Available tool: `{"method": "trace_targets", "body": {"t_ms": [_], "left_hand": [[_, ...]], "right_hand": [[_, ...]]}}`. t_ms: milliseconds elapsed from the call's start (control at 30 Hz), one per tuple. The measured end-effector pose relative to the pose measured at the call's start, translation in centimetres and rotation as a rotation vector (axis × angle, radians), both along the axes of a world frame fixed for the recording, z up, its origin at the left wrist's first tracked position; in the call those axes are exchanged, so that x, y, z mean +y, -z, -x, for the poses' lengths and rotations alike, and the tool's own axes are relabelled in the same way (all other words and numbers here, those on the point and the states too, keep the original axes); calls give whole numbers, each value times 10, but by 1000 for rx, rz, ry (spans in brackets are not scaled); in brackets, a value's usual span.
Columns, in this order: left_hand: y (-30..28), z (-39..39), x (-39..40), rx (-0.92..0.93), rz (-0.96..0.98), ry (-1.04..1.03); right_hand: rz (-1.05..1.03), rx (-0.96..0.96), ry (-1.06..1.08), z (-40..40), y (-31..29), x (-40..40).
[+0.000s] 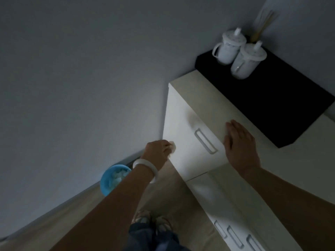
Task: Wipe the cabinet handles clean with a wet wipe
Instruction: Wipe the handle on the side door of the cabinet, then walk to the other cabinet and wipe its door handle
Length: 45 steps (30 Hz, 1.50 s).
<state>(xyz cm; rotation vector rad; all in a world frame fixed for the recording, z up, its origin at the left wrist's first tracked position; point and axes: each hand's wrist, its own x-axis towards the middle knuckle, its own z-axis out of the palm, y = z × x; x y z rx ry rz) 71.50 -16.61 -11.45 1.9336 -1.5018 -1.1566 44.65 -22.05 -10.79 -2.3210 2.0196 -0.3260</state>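
Two hands are at the cabinet [183, 113]: the left hand [157, 151], fingers pinching a bunched wipe [172, 146], sits against the door's left edge, short of the handle [205, 140], while the right hand [239, 144] lies flat on the top edge, fingers pressed together. The step looks like an approach to that handle, so next the wipe must slide right onto it. Open door face lies between; a blue bowl [110, 180] sits on the floor left.
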Motion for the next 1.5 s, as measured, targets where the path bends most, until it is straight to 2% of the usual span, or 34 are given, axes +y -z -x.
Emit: {"method": "trace_targets", "body": {"t_ms": [233, 333, 367, 433, 500, 567, 633, 867, 1033, 1167, 1300, 1500], "left_hand": [[-32, -41, 62, 55, 39, -273], [-37, -66, 99, 99, 33, -431], [-39, -76, 114, 102, 41, -479], [-45, -96, 143, 87, 67, -564], [-48, -121, 177, 53, 86, -645], [-53, -147, 218, 65, 96, -742], [-60, -174, 265, 84, 125, -852], [-76, -262, 465, 51, 195, -1168], [-81, -314, 617, -38, 182, -1355], [-82, -344, 722, -88, 178, -1525], [-75, -372, 805, -78, 188, -1723], [-44, -441, 904, -58, 214, -1955]], "right_hand": [[10, -26, -23, -2, -2, 0], [-47, -49, 49, -44, -14, 8], [-24, -68, -5, -67, -16, 15], [-42, -175, -257, -123, -16, 36], [-278, -338, -508, -190, -21, 69], [-557, -459, -623, -260, -31, 110], [-711, -490, -760, -324, -38, 155], [-913, -429, -1117, -499, -54, 359], [-1094, -353, -1189, -586, -57, 521], [-1148, -353, -1263, -639, -64, 632], [-1258, -334, -1296, -687, -65, 716], [-1531, -276, -1276, -774, -54, 823]]}}
